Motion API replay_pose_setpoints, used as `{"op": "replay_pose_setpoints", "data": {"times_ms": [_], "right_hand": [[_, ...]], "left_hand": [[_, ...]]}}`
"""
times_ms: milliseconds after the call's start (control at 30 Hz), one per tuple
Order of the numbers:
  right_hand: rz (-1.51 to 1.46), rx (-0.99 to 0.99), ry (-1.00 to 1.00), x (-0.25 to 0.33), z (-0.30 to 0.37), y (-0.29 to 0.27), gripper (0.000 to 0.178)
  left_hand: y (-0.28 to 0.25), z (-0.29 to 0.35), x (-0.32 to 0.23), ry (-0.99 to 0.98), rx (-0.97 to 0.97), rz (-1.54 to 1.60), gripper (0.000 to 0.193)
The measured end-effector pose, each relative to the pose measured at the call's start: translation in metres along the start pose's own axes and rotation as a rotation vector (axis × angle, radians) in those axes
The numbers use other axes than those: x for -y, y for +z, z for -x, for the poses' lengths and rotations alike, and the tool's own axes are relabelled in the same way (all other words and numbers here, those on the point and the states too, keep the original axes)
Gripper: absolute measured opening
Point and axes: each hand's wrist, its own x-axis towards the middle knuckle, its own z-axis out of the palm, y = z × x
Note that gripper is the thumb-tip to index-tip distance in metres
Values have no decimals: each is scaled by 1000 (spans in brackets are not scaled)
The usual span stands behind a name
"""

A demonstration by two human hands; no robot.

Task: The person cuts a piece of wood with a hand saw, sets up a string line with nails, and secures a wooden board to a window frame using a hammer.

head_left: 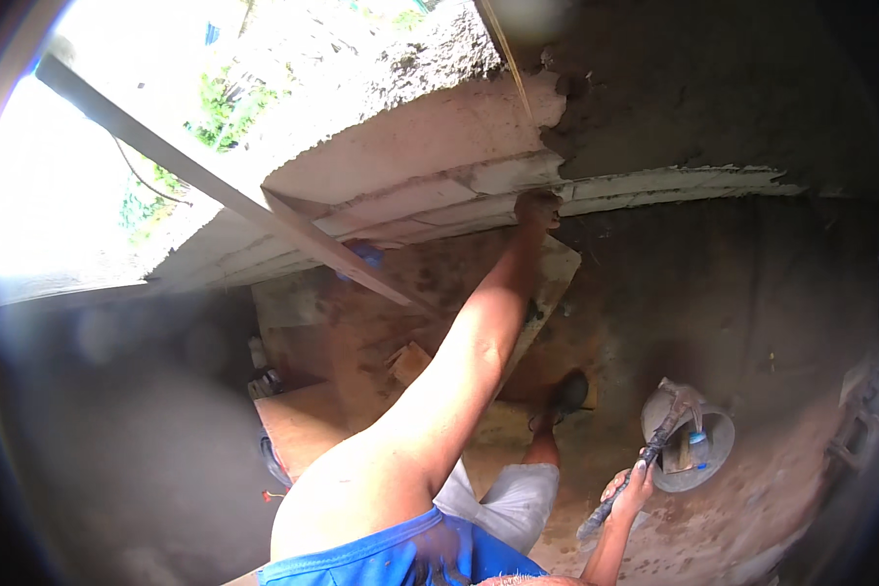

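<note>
wooden plank (215, 181) runs diagonally from 10 o'clock toward centre, leaning on the concrete ledge (430, 166). left hand (537, 207) is reached up at about 12 o'clock from centre, pressed against the ledge's lower edge; fingers look bunched together, can't tell if it holds anything. a flat board (549, 283) sits just under that hand, behind the forearm. shoe (566, 396) on the dirt floor (752, 313) just right of centre. right hand (630, 488) at 5 o'clock, fingers wrapped round the dark handle of a hammer (654, 439), head up. hammer head overlaps the rim of a grey bucket (718, 444) at 4 o'clock, on the floor.
</note>
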Motion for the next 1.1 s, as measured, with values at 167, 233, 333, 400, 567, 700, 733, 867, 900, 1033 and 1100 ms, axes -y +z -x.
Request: {"op": "replay_pose_setpoints", "data": {"times_ms": [167,233,333,400,567,700,733,867,900,1033,1100], "right_hand": [[78,45,-10,2,0,-11,34],[109,38,-10,3,2,-12,33],[109,50,18,0,0,-16,31],[133,52,23,-3,-1,-19,31],[171,11,16,3,1,-24,29],[150,132,31,-13,-9,-11,31],[145,91,48,-12,-9,-13,31],[150,49,70,-6,-12,-23,26],[140,45,81,-7,-13,-22,26],[114,106,92,-11,-17,-13,32],[99,91,109,-10,-17,-8,25]], "left_hand": [[-6,4,-1,60,-24,-37,10],[-6,5,0,145,4,-143,13],[-3,1,-1,152,-20,-260,19],[-6,-3,4,131,-42,-195,22],[13,-16,37,148,-26,-214,30],[-42,-51,31,197,19,-176,27],[-33,-44,31,152,42,-189,25],[-5,-11,25,61,115,-20,19],[-9,-8,18,76,79,-73,17],[-24,-5,8,100,74,-123,17],[-23,-4,10,92,90,-129,18]]}}
